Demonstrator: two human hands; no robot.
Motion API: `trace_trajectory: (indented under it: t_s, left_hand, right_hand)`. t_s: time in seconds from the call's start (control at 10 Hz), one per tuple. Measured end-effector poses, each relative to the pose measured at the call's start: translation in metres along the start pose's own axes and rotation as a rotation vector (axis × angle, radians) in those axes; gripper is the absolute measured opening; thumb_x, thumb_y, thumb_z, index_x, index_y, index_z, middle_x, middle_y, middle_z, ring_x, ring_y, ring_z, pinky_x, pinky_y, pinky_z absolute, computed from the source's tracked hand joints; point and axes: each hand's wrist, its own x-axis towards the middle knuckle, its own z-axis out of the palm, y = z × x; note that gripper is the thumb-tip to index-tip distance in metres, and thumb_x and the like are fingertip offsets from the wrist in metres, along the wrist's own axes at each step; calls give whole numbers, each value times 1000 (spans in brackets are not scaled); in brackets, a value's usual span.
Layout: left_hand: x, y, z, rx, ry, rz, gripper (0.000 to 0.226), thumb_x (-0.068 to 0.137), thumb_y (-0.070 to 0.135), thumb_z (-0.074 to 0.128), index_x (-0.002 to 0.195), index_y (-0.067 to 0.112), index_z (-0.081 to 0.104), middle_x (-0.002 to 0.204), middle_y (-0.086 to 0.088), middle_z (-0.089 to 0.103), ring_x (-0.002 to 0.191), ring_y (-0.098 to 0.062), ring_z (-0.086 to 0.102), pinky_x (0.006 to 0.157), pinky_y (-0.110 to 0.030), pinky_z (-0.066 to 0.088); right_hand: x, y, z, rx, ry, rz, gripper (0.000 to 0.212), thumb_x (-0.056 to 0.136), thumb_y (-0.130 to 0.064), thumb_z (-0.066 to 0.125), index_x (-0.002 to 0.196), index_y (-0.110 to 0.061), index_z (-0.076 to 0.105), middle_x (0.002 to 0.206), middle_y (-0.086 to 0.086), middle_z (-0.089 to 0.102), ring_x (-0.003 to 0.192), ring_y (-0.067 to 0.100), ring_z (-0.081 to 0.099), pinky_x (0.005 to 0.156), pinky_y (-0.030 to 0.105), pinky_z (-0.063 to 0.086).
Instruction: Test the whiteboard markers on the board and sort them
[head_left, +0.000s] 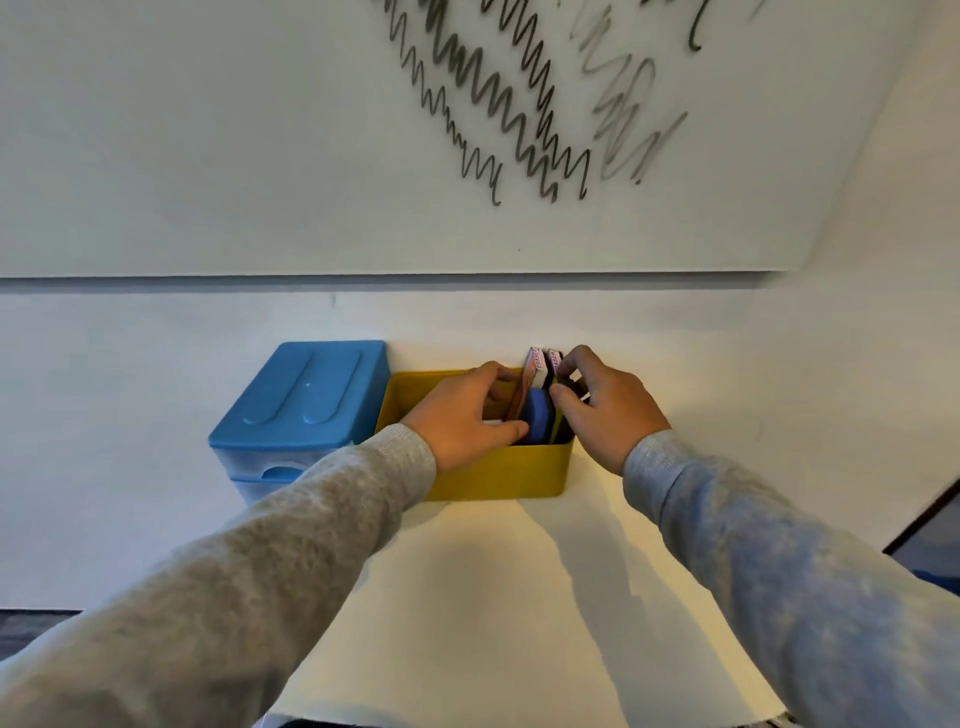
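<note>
Fingers of the left hand curl down into the yellow bin, the thumb lying against the near edge of a round blue eraser that stands on its side inside; whether the hidden fingertips actually grip anything cannot be told. Fingers of the right hand are bent and drawn together at the bin's far right corner, thumb and forefinger pinching the outer of two upright flat erasers with pink lettering, which poke above the rim side by side. Both wrists come out of grey sleeves that reach in from the lower corners. No marker body shows plainly; something pale lies in the bin under the left palm, too hidden to name. The bin sits on a white tabletop, pushed against the wall, with a blue-lidded drawer box touching its left side. Above the table hangs the whiteboard, its upper right area covered with several dark zigzag test scribbles, some bold and black, others faint and grey toward the right.
</note>
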Motion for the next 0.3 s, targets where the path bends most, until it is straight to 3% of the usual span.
trace_trajectory:
  t_s: [0.1,0.3]
  left_hand:
    - [-12,3,-12,93,22,-18,61,88,39,71,141,26,45,129,4,58,117,-12,56,102,-33,50]
    - [-36,23,-54,241,20,7,57,92,41,65,143,30,41,139,3,51,126,-16,51,106,-41,47]
  right_hand:
    - [-2,-3,-5,-37,-50,27,20,101,-39,48,116,-25,50,100,5,64,84,25,61,79,41,55]
    - [-6,-12,-21,-145,-175,68,41,103,-43,45,140,-25,47,133,9,59,115,28,57,94,35,46]
